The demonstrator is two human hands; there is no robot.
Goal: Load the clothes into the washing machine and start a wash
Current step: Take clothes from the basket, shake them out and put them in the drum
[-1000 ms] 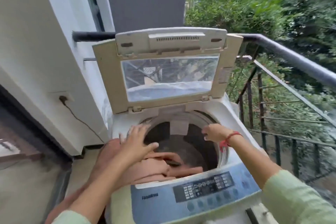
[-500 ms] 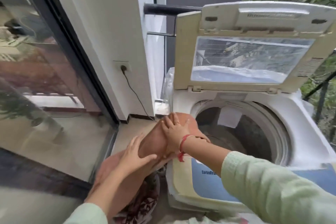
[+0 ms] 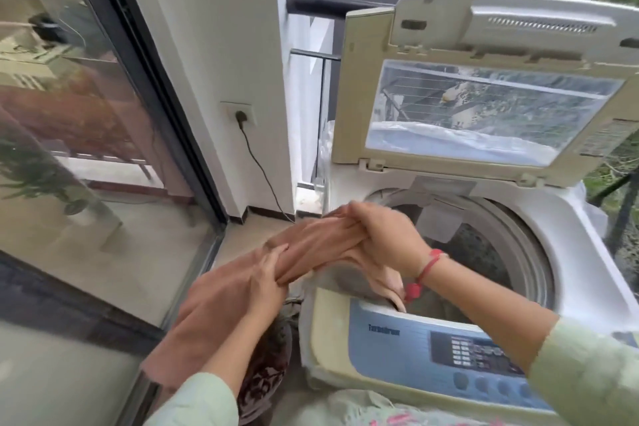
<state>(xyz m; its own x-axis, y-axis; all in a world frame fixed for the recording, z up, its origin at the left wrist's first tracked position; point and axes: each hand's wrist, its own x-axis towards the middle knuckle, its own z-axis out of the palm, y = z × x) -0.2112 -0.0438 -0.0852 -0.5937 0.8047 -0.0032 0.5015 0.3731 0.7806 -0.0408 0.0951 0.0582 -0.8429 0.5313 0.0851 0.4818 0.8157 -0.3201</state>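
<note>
A top-loading washing machine (image 3: 567,252) stands at the right with its lid (image 3: 356,86) raised and its drum (image 3: 484,252) open. A long peach-brown cloth (image 3: 214,308) stretches from the floor at the machine's left up over the front-left rim, one end hanging into the drum. My right hand (image 3: 383,235) is closed on the cloth's upper part above the rim. Lower left, my left hand (image 3: 266,273) grips the same cloth beside the machine. The blue control panel (image 3: 460,356) faces me at the bottom.
A dark red patterned garment (image 3: 266,377) lies on the floor beside the machine's left side. A glass sliding door (image 3: 79,135) fills the left. A wall socket (image 3: 240,114) with a black cord sits behind. A balcony railing (image 3: 332,5) and greenery lie beyond.
My view swung left and down. My right hand crossed from the drum's right rim to the cloth at the left. Both hands now grip the cloth and draw it over the rim.
</note>
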